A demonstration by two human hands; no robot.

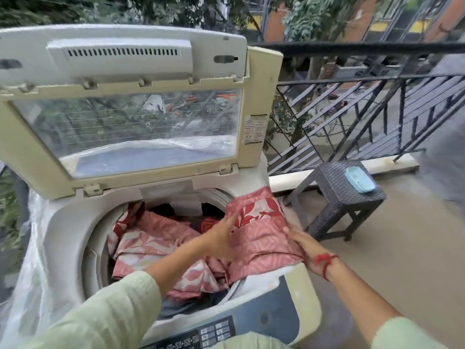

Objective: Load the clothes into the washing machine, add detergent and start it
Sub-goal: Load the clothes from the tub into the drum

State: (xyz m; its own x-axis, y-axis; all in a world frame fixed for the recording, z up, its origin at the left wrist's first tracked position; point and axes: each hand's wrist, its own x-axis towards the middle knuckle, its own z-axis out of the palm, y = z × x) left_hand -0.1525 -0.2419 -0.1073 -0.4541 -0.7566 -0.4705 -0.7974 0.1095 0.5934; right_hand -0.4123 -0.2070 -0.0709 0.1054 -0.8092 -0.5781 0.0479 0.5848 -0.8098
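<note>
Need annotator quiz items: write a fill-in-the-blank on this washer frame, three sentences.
1. The lid of the cream top-loading washing machine stands ___.
2. Part of the pink-and-red patterned cloth drapes over the drum's ___ rim, where the right hand rests on it.
3. The plastic dish on the dark woven stool is light ___.
Missing: open; right; blue.

dark woven-look stool (334,183) stands on tan balcony floor (392,263), rt side of view. light blue shallow dish (359,179) sits on stool top, near its far rt corner. black metal railing (364,107) w/ diagonal bars runs behind, on a pale kerb (392,164). beyond: leafy trees (314,18), orange bldg wall (274,27).
</note>
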